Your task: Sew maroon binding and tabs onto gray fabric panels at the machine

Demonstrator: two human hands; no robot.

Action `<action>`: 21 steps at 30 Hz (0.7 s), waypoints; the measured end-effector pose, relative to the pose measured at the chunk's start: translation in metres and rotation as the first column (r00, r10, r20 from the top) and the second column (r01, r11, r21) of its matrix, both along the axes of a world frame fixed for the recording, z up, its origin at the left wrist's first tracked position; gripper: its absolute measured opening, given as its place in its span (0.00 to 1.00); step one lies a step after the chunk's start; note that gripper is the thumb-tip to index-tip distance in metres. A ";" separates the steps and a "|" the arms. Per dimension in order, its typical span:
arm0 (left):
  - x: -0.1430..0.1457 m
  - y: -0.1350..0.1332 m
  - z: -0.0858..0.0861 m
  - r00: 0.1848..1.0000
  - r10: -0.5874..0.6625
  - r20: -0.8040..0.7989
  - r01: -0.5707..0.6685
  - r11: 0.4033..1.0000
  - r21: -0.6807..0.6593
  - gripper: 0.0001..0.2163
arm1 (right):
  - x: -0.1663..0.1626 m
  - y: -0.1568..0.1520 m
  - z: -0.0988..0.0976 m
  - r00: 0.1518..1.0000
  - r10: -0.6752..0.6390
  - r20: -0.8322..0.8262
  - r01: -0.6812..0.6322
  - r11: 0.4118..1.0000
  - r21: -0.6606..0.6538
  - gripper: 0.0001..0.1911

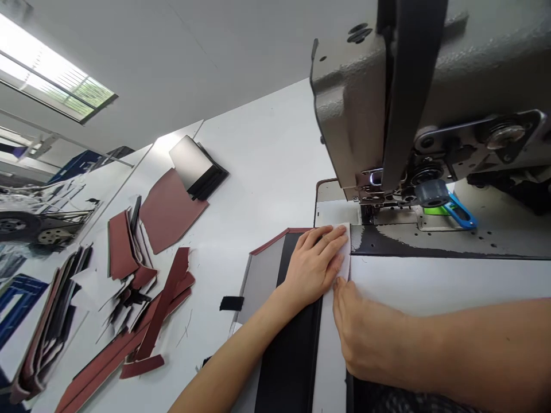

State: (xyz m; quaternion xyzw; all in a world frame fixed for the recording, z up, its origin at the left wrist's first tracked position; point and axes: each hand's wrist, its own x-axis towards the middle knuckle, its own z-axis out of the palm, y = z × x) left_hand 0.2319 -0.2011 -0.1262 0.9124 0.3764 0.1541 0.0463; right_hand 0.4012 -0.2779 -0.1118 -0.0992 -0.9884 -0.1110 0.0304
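My left hand (pixel 316 258) lies flat, fingers stretched towards the sewing machine (pixel 353 126), on a pale strip of material (pixel 346 246). Beneath that hand and forearm is a flat panel with a grey section (pixel 264 272), a black band (pixel 288 367) and maroon edging (pixel 269 241). My right hand (pixel 355 327) is closed, thumb and fingertips pinching the near end of the pale strip beside my left thumb. Just beyond my left fingertips stands the presser foot (pixel 368 215); the strip's far end is close to it. Whether it reaches under the foot I cannot tell.
Blue-handled thread snips (pixel 461 212) lie on the machine bed at right. Maroon cut pieces (pixel 172 209) and maroon strips (pixel 159 310) are spread over the white table (pixel 241 172) at left. A stack of dark-edged panels (pixel 196 163) sits further back.
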 end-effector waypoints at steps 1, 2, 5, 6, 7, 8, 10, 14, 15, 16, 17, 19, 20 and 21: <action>0.000 0.001 0.000 1.000 -0.013 0.007 0.014 1.000 -0.016 0.15 | 0.001 0.002 0.002 1.000 0.020 -0.014 -0.019 0.999 0.035 0.12; -0.001 0.001 0.000 1.000 -0.023 0.016 0.024 0.999 -0.032 0.15 | 0.003 0.005 0.002 0.998 0.023 -0.059 -0.018 0.997 0.080 0.12; -0.002 0.002 -0.001 0.999 -0.027 0.043 0.030 0.998 -0.062 0.15 | 0.013 0.010 -0.005 0.957 -0.024 -0.290 0.071 0.986 0.152 0.12; -0.002 0.002 -0.001 0.998 -0.026 0.053 0.030 0.997 -0.065 0.14 | 0.016 0.011 -0.009 0.931 -0.047 -0.361 0.102 0.986 0.134 0.12; -0.002 0.002 -0.001 0.998 -0.025 0.064 0.029 0.997 -0.065 0.14 | 0.020 0.012 -0.013 0.906 -0.068 -0.418 0.122 0.987 0.105 0.11; -0.003 0.001 -0.002 0.997 -0.026 0.076 0.031 0.998 -0.062 0.14 | 0.023 0.012 -0.016 0.887 -0.086 -0.453 0.132 0.989 0.072 0.11; -0.002 0.001 -0.002 0.995 -0.030 0.094 0.035 0.998 -0.056 0.13 | 0.027 0.013 -0.022 0.864 -0.112 -0.491 0.133 0.991 0.009 0.11; 0.007 0.009 -0.004 0.996 -0.030 0.088 0.036 0.996 -0.077 0.14 | 0.037 0.018 -0.025 0.838 -0.136 -0.528 0.139 0.990 -0.034 0.11; 0.011 0.012 -0.004 0.996 -0.026 0.083 0.034 0.996 -0.086 0.14 | 0.042 0.021 -0.025 0.834 -0.141 -0.533 0.147 0.989 -0.031 0.11; 0.016 0.016 -0.004 0.997 -0.024 0.080 0.032 0.995 -0.094 0.14 | 0.046 0.023 -0.025 0.835 -0.148 -0.530 0.158 0.987 -0.028 0.11; 0.022 0.020 -0.004 0.997 -0.025 0.078 0.032 0.994 -0.102 0.14 | 0.051 0.026 -0.025 0.835 -0.159 -0.527 0.169 0.985 -0.029 0.11; 0.032 0.026 -0.004 0.996 -0.024 0.085 0.033 0.993 -0.110 0.14 | 0.061 0.030 -0.024 0.837 -0.178 -0.517 0.185 0.982 -0.038 0.12; 0.037 0.028 -0.004 0.996 -0.023 0.091 0.033 0.993 -0.111 0.14 | 0.065 0.032 -0.023 0.837 -0.183 -0.515 0.189 0.981 -0.043 0.13; 0.040 0.029 -0.004 0.995 -0.021 0.096 0.032 0.993 -0.112 0.14 | 0.069 0.034 -0.022 0.836 -0.185 -0.516 0.189 0.981 -0.046 0.13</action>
